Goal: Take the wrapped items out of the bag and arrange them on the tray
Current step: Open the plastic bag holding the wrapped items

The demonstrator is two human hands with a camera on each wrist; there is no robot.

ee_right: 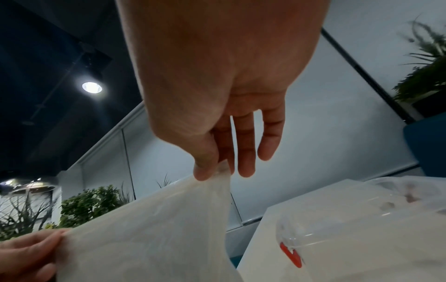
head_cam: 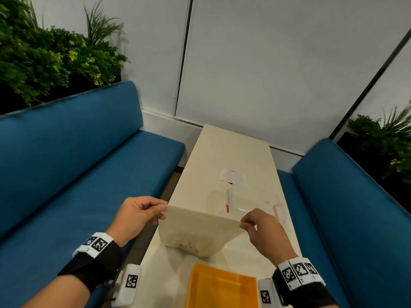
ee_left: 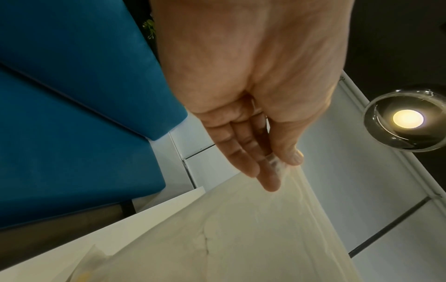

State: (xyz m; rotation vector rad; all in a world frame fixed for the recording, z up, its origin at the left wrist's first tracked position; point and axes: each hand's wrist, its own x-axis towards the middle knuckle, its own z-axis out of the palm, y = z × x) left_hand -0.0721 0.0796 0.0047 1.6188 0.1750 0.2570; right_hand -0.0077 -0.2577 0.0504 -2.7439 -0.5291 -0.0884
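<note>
Blue benches (head_cam: pixel 66 156) are flanking the narrow cream worktop (head_cam: pixel 231 152) on both sides; plants (head_cam: pixel 44 54) are sitting behind the left bench back. A clear lidded box (head_cam: pixel 246 200) with red clips is lying on the worktop just beyond the bag (head_cam: pixel 198 230), partly hidden by its raised top edge. Farther off, a pale patch with a dark spot; I cannot tell what it is.

The bag is thin, translucent, milky plastic, standing on the worktop and pulled into a taut, straight top edge. Lumpy pale contents are showing faintly through its lower part; too blurred for me to count. The tray (head_cam: pixel 222 290) is orange, rectangular, hard-edged, lying near me, just in front of the bag.

My left hand (head_cam: pixel 135 216) is pinching the bag's left top corner between thumb and fingers. My right hand (head_cam: pixel 264 230) is pinching the right top corner, thumb against forefinger, other fingers hanging straight. Both wrists are raised above the worktop.
</note>
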